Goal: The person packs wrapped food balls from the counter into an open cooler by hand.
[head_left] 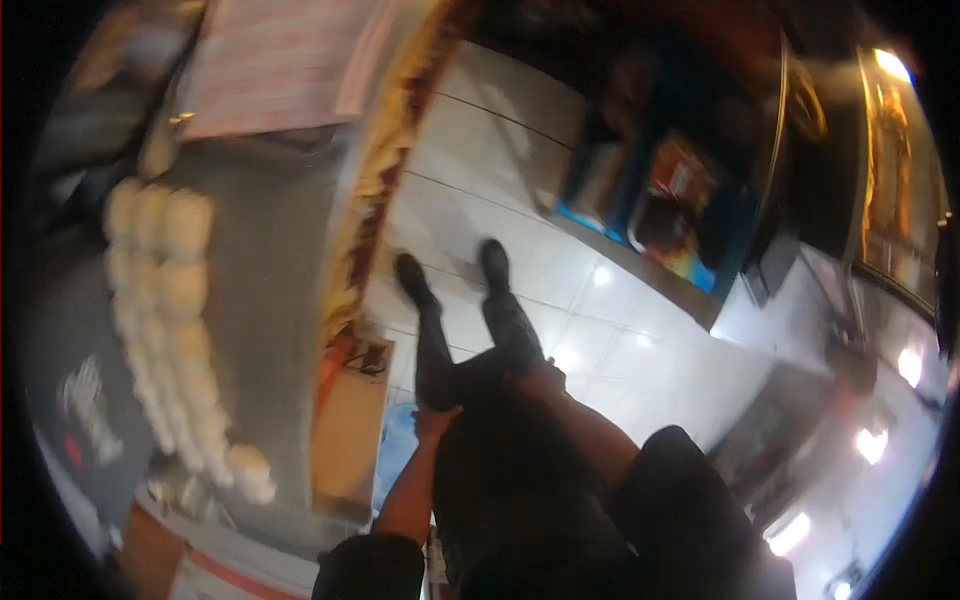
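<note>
My left hand (437,422) is at the side of my dark clothing, near my upper leg. My right hand (540,382) lies against the dark clothing (520,480) on the other side. Blur and the dark cloth hide most of the fingers of both hands, and no object shows in either. To my left, rows of pale round pieces that look like dough balls (185,345) lie on a grey counter (265,260), away from both hands.
A pink and white patterned sheet (280,70) covers the counter's far part. Below its edge stands a brown box (350,440). White floor tiles (460,150) run ahead. Rightward are a blue-framed unit with packages (680,190) and a lit case (890,180). Someone's dark shirt (85,400) shows left.
</note>
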{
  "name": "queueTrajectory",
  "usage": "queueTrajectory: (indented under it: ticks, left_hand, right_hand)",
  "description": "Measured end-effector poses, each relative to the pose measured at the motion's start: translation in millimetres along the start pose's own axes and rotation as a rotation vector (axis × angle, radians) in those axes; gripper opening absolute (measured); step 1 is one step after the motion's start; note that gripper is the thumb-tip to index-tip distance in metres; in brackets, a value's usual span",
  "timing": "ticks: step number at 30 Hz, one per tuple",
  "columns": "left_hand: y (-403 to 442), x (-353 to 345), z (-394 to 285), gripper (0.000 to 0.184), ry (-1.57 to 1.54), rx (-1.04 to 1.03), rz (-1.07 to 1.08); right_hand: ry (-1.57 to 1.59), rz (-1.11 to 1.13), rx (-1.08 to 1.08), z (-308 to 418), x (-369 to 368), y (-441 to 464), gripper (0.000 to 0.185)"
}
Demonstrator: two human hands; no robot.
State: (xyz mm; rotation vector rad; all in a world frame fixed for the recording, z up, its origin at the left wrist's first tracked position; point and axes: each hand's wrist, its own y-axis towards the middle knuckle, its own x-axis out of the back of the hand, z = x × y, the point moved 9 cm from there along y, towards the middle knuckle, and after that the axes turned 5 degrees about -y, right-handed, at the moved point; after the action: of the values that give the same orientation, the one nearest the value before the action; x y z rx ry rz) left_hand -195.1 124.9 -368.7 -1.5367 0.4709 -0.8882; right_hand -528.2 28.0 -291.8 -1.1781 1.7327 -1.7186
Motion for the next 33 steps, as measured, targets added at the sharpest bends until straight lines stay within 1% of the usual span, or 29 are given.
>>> queueTrajectory:
  ticks: [1,3,4,6,7,8,9,10,11,13,14,15,16,17,18,19,20,22,23,24,25,26,27,28,29,30,31,32,33]
  left_hand:
    - [3,4,-7,0.118,0.027,-0.041,0.035]
    - [-63,38,-34,0.113,-0.307,-0.018,-0.014]
    - [-81,62,-34,0.113,-0.391,0.007,-0.106]
    - [-128,68,-35,0.102,-0.37,0.01,-0.015]
    - [-147,76,-25,0.102,-0.426,0.014,-0.056]
    - [-158,75,-20,0.1,-0.658,-0.039,-0.061]
    - [-157,72,-17,0.097,-0.887,-0.111,-0.061]
    - [-111,41,0,0.089,-1.064,-0.232,-0.003]
    - [-120,52,-4,0.089,-1.116,-0.253,-0.023]
    - [-165,90,7,0.076,-1.1,-0.264,-0.359]
    - [-205,109,4,0.069,-1.239,-0.263,-0.378]
    - [-238,133,2,0.061,-1.37,-0.27,-0.4]
    - [-242,148,11,0.05,-1.17,-0.261,-0.588]
    - [-290,178,10,0.043,-1.313,-0.41,-0.714]
    - [-277,179,19,0.042,-1.242,-0.443,-0.832]
    - [-267,174,32,0.04,-1.162,-0.455,-0.953]
    - [-271,167,41,0.04,-1.199,-0.421,-0.962]
    - [-287,194,65,0.037,-1.154,-0.383,-1.104]
    - [-303,214,76,0.037,-1.168,-0.369,-1.112]
    - [-321,226,93,0.035,-1.505,-0.338,-1.021]
    - [-330,235,106,0.032,-1.837,-0.304,-0.906]
    - [-341,253,123,0.03,-1.828,-0.388,-0.969]
    - [-328,261,145,0.03,-1.836,-0.39,-0.982]
    - [-321,276,165,0.032,-1.836,-0.625,-1.152]
    - [-327,289,176,0.032,-1.832,-0.74,-1.236]
    - [-335,302,187,0.033,-1.819,-0.862,-1.314]
    - [-342,319,198,0.035,-1.801,-0.609,-1.246]
    - [-345,333,211,0.037,-1.766,-0.365,-1.172]
    - [-349,346,219,0.037,-1.767,-0.368,-1.177]
  right_hand:
    - [0.028,-0.018,0.05,20,19,8,0.098]
    - [-0.092,-0.145,0.117,35,50,-12,0.091]
    - [-0.134,-0.098,0.212,39,42,-4,0.088]
    - [-0.211,-0.041,0.379,42,55,-12,0.081]
    - [-0.228,-0.045,0.452,46,71,-28,0.077]
    - [-0.269,-0.073,0.486,46,93,-40,0.077]
    - [-0.272,-0.047,0.586,55,114,-47,0.07]
    - [-0.281,-0.018,0.683,63,132,-51,0.063]
    - [0.049,0.015,0.721,61,149,-32,0.046]
    - [0.17,0.096,0.652,85,199,-78,0.033]
    - [0.173,0.046,0.672,104,222,-94,0.029]
    - [0.246,0.111,0.794,124,233,-90,0.028]
    - [0.252,0.1,0.928,152,250,-105,0.029]
    - [0.258,0.095,1.054,177,262,-122,0.03]
    - [0.211,0.095,1.075,210,270,-145,0.03]
    - [0.023,-0.011,1.013,249,273,-180,0.03]
    - [-0.162,-0.114,0.931,276,269,-205,0.03]
    - [0.048,-0.039,1.074,334,257,-237,0.032]
    - [0.075,-0.058,1.188,363,252,-265,0.032]
    - [0.106,-0.079,1.301,389,249,-292,0.032]
    - [0.203,-0.151,1.307,416,256,-303,0.033]
    - [0.305,-0.223,1.317,440,266,-308,0.034]
    - [0.262,-0.433,1.322,470,285,-286,0.038]
    - [0.218,-0.642,1.317,500,308,-254,0.042]
    - [0.209,-0.64,1.322,525,321,-234,0.042]
    - [0.07,-0.64,1.201,551,325,-216,0.051]
    - [-0.081,-0.632,1.085,575,328,-199,0.061]
    - [-0.004,-0.607,1.043,573,316,-234,0.066]
    - [0.076,-0.584,1.002,570,302,-271,0.071]
